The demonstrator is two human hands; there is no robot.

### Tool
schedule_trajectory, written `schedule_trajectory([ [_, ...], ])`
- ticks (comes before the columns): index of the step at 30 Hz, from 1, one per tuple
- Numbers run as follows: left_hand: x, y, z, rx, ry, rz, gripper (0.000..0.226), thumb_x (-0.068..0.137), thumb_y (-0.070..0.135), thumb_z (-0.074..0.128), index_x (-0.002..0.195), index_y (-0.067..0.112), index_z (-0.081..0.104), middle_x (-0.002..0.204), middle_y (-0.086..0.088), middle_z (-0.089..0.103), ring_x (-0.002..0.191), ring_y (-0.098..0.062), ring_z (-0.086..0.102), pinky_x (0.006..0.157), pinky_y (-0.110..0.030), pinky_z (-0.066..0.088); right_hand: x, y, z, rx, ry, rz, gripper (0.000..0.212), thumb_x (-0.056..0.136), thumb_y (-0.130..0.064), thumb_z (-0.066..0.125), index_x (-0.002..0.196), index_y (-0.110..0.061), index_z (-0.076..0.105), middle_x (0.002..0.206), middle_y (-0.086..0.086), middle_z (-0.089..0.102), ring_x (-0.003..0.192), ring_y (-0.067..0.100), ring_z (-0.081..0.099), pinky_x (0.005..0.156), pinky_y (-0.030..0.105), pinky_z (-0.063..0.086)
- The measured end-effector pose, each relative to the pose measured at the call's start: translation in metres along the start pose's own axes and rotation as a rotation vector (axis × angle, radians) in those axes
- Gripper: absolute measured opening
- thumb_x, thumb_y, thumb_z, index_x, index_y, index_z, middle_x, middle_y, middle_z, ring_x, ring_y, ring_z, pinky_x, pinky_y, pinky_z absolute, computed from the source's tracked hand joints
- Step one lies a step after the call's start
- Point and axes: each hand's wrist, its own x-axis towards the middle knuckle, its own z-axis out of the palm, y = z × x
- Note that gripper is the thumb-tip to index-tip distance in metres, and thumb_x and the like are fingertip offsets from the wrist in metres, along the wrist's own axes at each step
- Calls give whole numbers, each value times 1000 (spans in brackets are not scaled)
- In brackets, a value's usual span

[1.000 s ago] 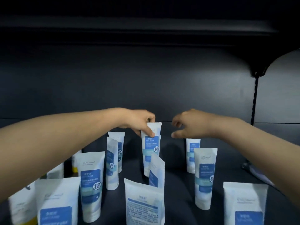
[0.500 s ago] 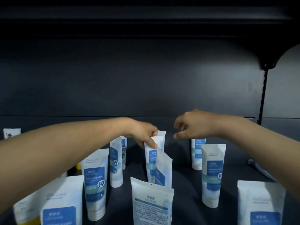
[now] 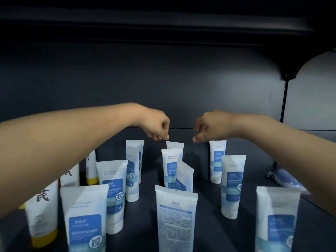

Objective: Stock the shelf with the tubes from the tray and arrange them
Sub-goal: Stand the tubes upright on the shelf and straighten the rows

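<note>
Several white tubes with blue labels stand cap-down on the dark shelf. In the middle column a rear tube stands behind a front tube, with a turned tube leaning beside them. My left hand hovers just above the rear tube's top edge, fingers curled shut, holding nothing. My right hand floats to its right, above the shelf, fingers loosely apart and empty. The tray is out of view.
Yellow-capped tubes with black characters stand at the left. Blue-label tubes fill the front row and the right side. A dark back wall and an upright post bound the shelf. A wrapped bundle lies at the right.
My left hand has let go of the middle rear tube and lifted just above it. The right hand stays beside it. The view has tilted, showing more of the front tubes.
</note>
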Motion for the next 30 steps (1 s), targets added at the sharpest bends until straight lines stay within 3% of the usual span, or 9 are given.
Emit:
schedule_trajectory([
  [5,-52,7,-31,198,133,-43,20,89,27,59,93,7,61,67,4,58,58,-8,56,58,-20,46,-14,-17,-23,20,17,45,40,87,-43,57,106,-9,65,111,8,66,103,27,59,92,38,49],
  [9,-99,-1,-47,359,240,-92,32,88,37,57,98,8,66,80,-2,66,82,-22,60,73,-27,44,-27,-37,-36,25,48,98,40,86,-45,56,107,-12,64,113,5,64,104,26,57,93,37,48],
  [13,-144,-21,-58,371,332,-123,34,88,40,56,101,10,65,102,-5,65,95,-24,58,85,-32,45,-42,-67,-50,45,65,144,42,83,-48,59,107,-14,63,115,4,63,102,25,57,94,36,48],
  [17,-188,-41,-61,303,388,-109,33,88,42,55,105,16,63,108,0,56,101,-21,51,93,-35,43,-57,-103,-64,16,83,178,50,81,-52,59,112,-13,62,115,4,63,106,28,58,97,41,47],
  [22,-238,-51,-50,333,382,-112,35,89,42,53,109,14,62,118,-3,58,110,-24,53,95,-35,44,-73,-151,-75,23,106,158,46,83,-50,56,109,-13,63,113,5,61,104,28,57,94,38,48],
  [30,-333,-52,-30,349,403,-167,38,90,41,52,116,13,57,121,-5,58,112,-24,52,92,-33,41,-126,-217,-85,15,132,80,43,87,-47,54,106,-9,60,109,7,59,95,26,53,77,30,41],
])
